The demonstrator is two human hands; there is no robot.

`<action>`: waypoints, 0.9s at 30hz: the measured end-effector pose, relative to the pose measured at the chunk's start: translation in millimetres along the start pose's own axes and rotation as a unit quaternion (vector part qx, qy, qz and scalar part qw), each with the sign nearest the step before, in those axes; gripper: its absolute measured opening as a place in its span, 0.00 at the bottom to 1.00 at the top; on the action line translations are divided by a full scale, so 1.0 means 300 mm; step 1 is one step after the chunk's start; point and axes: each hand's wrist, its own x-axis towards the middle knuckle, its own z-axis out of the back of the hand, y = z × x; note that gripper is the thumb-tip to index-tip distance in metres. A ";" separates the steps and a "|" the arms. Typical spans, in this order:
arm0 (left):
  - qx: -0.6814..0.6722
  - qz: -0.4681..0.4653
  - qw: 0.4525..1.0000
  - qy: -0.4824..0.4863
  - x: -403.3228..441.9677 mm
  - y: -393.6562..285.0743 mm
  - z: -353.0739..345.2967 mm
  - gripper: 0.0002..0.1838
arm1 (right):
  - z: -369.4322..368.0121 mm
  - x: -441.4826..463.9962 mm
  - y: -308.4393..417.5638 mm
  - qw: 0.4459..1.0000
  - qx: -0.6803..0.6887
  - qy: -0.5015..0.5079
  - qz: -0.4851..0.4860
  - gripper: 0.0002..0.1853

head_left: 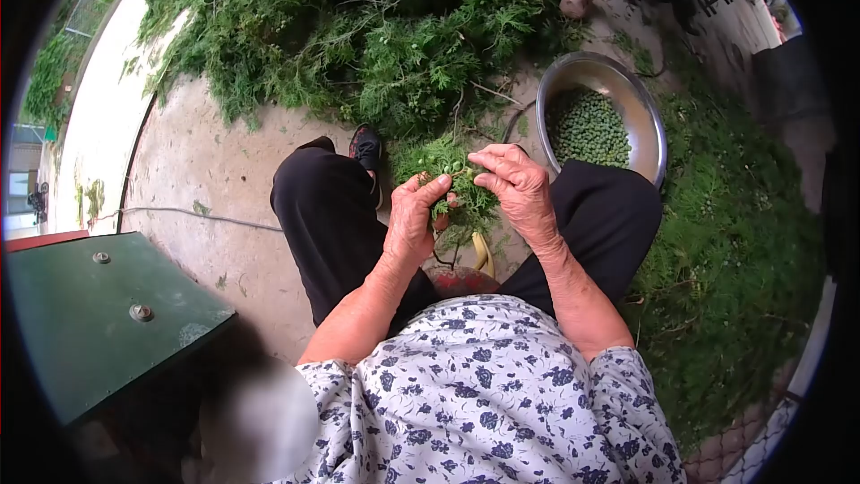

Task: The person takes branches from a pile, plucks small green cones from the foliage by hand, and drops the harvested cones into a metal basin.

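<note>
Between my knees, my left hand [418, 213] is closed on a green sprig [455, 181] with a few round green berries on it. My right hand [520, 190] pinches at the sprig's upper right side, thumb and forefinger nearly together; what lies between those fingertips is too small to make out. A metal basin [643, 116] stands beyond my right knee, with many green berries [591, 128] in it. Below my hands, a yellow curved object [483, 254] shows near my lap.
A large heap of green branches [358, 36] lies ahead, and more greenery [726, 269] spreads on the right. A green metal box [107, 314] is at the left, with a cable [206, 213] on the ground. Another person's gloved hand [578, 3] appears at the top right.
</note>
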 end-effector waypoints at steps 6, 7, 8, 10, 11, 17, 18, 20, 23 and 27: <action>-0.009 0.013 1.000 -0.014 0.003 0.003 0.015 0.07 | 0.001 -0.006 0.000 0.998 -0.055 0.023 0.018 0.19; -0.008 0.015 1.000 -0.012 0.006 0.002 0.020 0.07 | -0.001 -0.005 -0.001 0.998 -0.055 0.023 0.018 0.19; -0.007 0.018 1.000 -0.010 0.007 0.003 0.021 0.06 | -0.003 -0.004 -0.002 0.999 -0.045 0.023 0.011 0.19; 0.007 0.022 1.000 -0.005 0.001 -0.005 0.009 0.07 | -0.002 -0.002 -0.007 0.999 -0.037 0.023 0.004 0.19; 0.020 0.025 0.999 -0.001 -0.002 -0.008 0.005 0.07 | -0.002 0.000 -0.011 0.999 -0.047 0.021 0.011 0.17; 0.023 0.019 1.000 0.000 -0.024 -0.002 -0.032 0.07 | -0.026 -0.027 -0.054 0.934 0.264 -0.088 -0.223 0.11; 0.013 0.018 1.000 -0.022 -0.024 0.003 -0.037 0.06 | -0.027 -0.028 -0.072 0.880 0.365 -0.125 -0.277 0.11; 0.009 0.016 0.999 -0.028 -0.029 0.000 -0.020 0.05 | 0.028 -0.002 -0.124 0.869 0.380 -0.179 -0.262 0.12; 0.013 0.009 0.999 -0.030 -0.019 0.002 0.001 0.06 | 0.063 0.001 -0.101 0.853 0.422 -0.151 -0.266 0.12; -0.003 -0.025 1.000 -0.006 -0.014 0.000 -0.001 0.07 | 0.058 -0.013 -0.052 0.796 0.491 -0.094 -0.342 0.12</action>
